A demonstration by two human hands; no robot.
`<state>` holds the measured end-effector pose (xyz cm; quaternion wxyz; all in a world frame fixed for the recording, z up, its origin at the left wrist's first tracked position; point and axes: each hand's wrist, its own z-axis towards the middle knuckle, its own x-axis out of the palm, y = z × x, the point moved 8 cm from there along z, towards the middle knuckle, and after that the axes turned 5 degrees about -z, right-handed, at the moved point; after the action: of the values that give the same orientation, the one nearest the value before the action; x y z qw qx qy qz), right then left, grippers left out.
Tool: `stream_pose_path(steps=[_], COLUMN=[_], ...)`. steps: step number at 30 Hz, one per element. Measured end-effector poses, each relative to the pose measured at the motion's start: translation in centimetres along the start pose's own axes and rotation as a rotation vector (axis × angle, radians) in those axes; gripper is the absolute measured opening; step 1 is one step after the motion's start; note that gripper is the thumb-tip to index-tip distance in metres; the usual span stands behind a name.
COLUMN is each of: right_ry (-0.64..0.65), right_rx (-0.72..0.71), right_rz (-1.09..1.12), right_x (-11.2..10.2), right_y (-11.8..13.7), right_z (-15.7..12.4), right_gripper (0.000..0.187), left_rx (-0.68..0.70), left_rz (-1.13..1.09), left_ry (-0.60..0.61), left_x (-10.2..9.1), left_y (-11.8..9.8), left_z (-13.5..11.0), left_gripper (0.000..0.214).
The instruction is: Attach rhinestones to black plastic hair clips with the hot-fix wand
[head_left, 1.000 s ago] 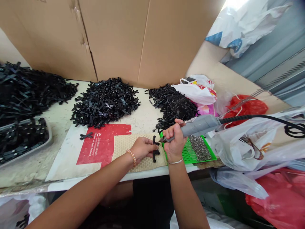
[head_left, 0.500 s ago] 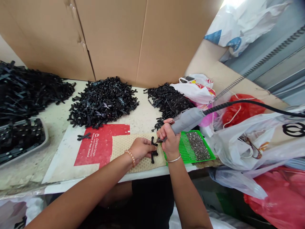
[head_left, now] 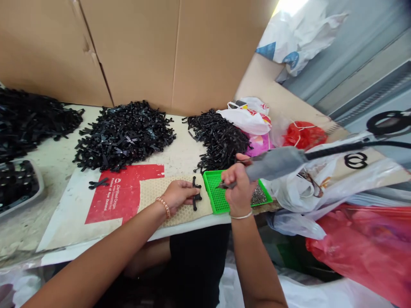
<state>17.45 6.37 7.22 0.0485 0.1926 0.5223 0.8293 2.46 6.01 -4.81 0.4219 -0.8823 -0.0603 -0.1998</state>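
My left hand [head_left: 178,196] pinches a pair of crossed black plastic parts [head_left: 195,203] against a beige honeycomb-patterned mat [head_left: 150,193]. Wrapped in my right hand [head_left: 239,190] is a grey electric screwdriver [head_left: 278,162], its cable running off to the right. The tip of the screwdriver points left, over the green perforated tray [head_left: 210,201] and apart from the black parts. Small metal screws [head_left: 258,196] lie at the tray's right end, partly hidden behind my right hand and wrist.
Heaps of black plastic parts [head_left: 125,134] stand along the back, before a cardboard wall [head_left: 135,51]. At the left is a white tub [head_left: 39,184] of black parts. A loose black piece [head_left: 99,184] lies on the red-and-white sheet [head_left: 109,201]. Plastic bags [head_left: 298,179] crowd the right side.
My right hand has carried the screwdriver right, away from the black parts to above the green tray. My left hand still holds the parts. The whole view has shifted somewhat.
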Motion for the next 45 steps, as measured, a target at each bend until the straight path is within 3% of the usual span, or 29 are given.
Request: stream_pose_path(steps=[3,6,10,45], right_ry=[-0.154,-0.264,-0.298,-0.219], right_rx=[-0.080,-0.046,-0.018,-0.002], right_rz=[-0.084,-0.134,-0.150,-0.221], right_x=[-5.2,-9.4,-11.6,-12.0], right_y=[1.2,0.3,-0.9,-2.0], right_z=[0.6,0.6,0.2,0.1], right_gripper=[0.030,0.033,0.035,0.032], left_rx=[-0.011,-0.031,-0.050,-0.028], left_rz=[0.019,0.039,0.057,0.067], left_ry=[-0.020,-0.019,-0.032,-0.047], left_x=[-0.1,0.1,0.1,0.0], left_y=[0.0,0.0,-0.2,-0.2], left_z=[0.0,-0.2,-0.5,-0.6], left_gripper=[0.018,0.016,0.016,0.013])
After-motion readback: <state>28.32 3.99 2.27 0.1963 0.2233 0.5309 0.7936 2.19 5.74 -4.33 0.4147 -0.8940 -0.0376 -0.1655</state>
